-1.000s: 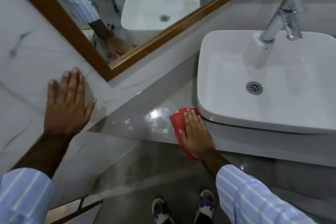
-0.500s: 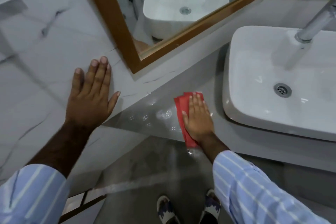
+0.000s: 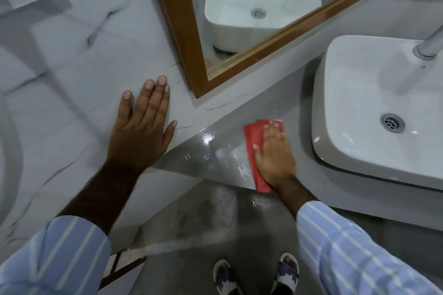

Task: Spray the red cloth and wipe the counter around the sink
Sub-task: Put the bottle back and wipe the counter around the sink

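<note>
Cloth (image 3: pixel 254 148), red and folded, lies flat on the grey counter (image 3: pixel 230 141), between the counter's left end and the white sink (image 3: pixel 359 108). Its near end reaches the counter's front edge, its far end points toward the back wall. The right hand (image 3: pixel 273 153) presses down on it, palm flat, fingers straight and close together, thumb along the cloth's left side; it grips nothing, only bears on the cloth. The fingertips are blurred. To the left of the cloth the counter shines wet, with small drops near the front edge. The sink sits just right of the hand, apart from it, with a drain (image 3: pixel 392 122) in its bowl and the base of a metal tap (image 3: pixel 429 48) at its back rim. The left hand (image 3: pixel 141 127) rests flat on the marbled side wall (image 3: pixel 60 79), fingers outstretched, thumb spread, empty. A wood-framed mirror (image 3: pixel 191 50) hangs above the counter's back corner. Both sleeves are pale blue with stripes.
</note>
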{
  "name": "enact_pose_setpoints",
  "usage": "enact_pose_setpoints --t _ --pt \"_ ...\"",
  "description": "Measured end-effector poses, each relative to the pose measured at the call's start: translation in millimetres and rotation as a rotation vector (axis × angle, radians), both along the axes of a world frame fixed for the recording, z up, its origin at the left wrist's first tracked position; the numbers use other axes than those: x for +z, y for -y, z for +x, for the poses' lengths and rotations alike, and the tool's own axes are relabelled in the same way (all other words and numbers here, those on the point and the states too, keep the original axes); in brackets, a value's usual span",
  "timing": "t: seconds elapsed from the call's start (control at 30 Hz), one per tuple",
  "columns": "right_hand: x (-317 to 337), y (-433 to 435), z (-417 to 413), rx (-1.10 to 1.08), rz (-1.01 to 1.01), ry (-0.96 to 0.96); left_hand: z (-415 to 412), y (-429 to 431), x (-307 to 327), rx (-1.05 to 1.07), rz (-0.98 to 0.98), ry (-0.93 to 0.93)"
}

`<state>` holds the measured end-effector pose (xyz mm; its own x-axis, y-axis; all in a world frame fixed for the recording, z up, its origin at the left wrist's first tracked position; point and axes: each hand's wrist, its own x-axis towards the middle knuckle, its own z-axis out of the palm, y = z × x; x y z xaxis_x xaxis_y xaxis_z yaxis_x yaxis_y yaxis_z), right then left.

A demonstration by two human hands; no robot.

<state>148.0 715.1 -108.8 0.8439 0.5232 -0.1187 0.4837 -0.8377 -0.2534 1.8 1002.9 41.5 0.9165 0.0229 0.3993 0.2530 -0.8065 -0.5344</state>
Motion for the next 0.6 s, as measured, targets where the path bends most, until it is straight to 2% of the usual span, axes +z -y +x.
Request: enact_pose_setpoints --t 0.13,0.23,0.3,0.4,0.5,0.6 --pt "0 -73 -42 0.437 0.079 -0.055 1 -4 -3 -0.001 0.019 0.002" --pt "-4 -57 -55 0.627 0.064 -0.034 0 -8 -3 -0.01 0.043 -0.001" --pt "-8 -24 -43 0.575 0.055 -0.035 0 -9 -4 -0.019 0.066 0.01" --pt "-8 13 -20 0.311 0.012 -0.021 0 -9 -5 -0.024 0.063 0.039" --pt "-3 -16 -21 0.068 -0.007 -0.003 2 -8 -7 -0.037 0.064 0.056" --pt "3 -82 -46 0.183 0.101 -0.066 2 -10 -8 -0.042 0.089 0.053"
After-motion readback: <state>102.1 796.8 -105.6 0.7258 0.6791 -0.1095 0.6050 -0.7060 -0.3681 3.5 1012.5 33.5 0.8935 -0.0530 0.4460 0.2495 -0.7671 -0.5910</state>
